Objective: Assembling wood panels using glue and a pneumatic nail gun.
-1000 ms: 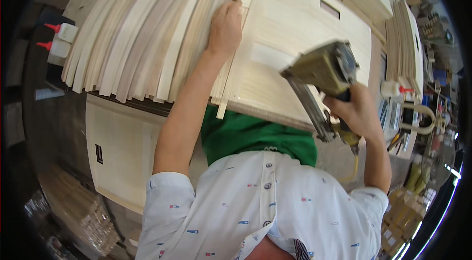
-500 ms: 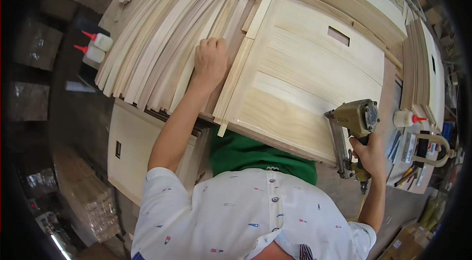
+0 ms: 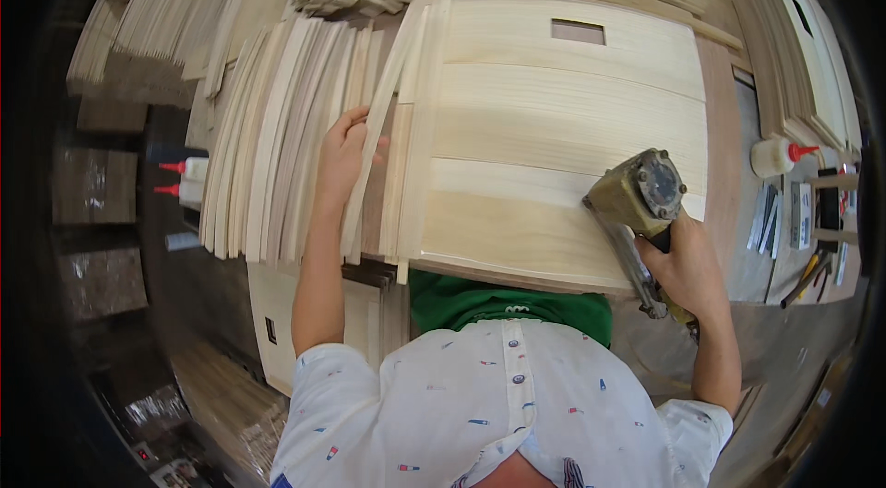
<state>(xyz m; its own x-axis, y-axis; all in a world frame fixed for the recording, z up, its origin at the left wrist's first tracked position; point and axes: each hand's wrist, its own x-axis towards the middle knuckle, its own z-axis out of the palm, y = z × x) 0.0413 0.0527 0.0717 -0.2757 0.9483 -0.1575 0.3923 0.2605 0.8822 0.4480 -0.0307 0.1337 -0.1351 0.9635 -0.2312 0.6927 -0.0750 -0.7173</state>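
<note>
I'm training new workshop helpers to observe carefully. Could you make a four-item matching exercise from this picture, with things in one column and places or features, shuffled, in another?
Things
1. Nail gun
2. Thin wood strip
3. Wide pale panel
4. White bottle to the right of the panel

Places or features
A. Has a rectangular cutout
B. In the left hand
C. Has a red nozzle
D. In the right hand

Right pairs: 1-D, 2-B, 3-A, 4-C

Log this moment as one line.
left hand: holding wooden strip | right hand: gripping nail gun | wooden panel: flat, slot near far edge | red-tipped bottle: right of panel
</note>
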